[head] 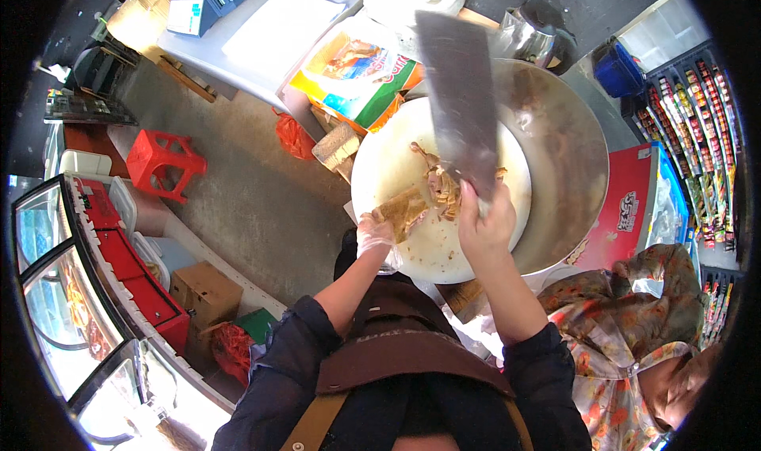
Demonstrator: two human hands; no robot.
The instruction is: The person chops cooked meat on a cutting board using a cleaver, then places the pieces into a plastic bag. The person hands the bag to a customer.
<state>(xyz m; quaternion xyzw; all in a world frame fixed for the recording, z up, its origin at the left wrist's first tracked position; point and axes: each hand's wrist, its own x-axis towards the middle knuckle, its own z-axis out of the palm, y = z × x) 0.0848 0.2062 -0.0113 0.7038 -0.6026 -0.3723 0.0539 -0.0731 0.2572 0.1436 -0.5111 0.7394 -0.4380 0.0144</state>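
Observation:
My right hand point(487, 219) grips the handle of a large, broad cleaver point(458, 94), its blade raised over the board and blurred. In a clear plastic glove, my left hand point(377, 236) holds a slab of cooked poultry point(404, 210) against the round white chopping board point(386, 154). Chopped poultry pieces point(441, 190) with a thin bone lie beside the slab at the board's middle, partly hidden below the cleaver. Small crumbs are scattered on the board's near part.
A wide metal basin point(571, 154) stands right of the board. Beyond lie a printed bag point(357, 70) and a digital scale point(202, 11) on a metal table. A person in a flowered top point(624, 332) is close on my right. A red stool point(166, 160) stands left.

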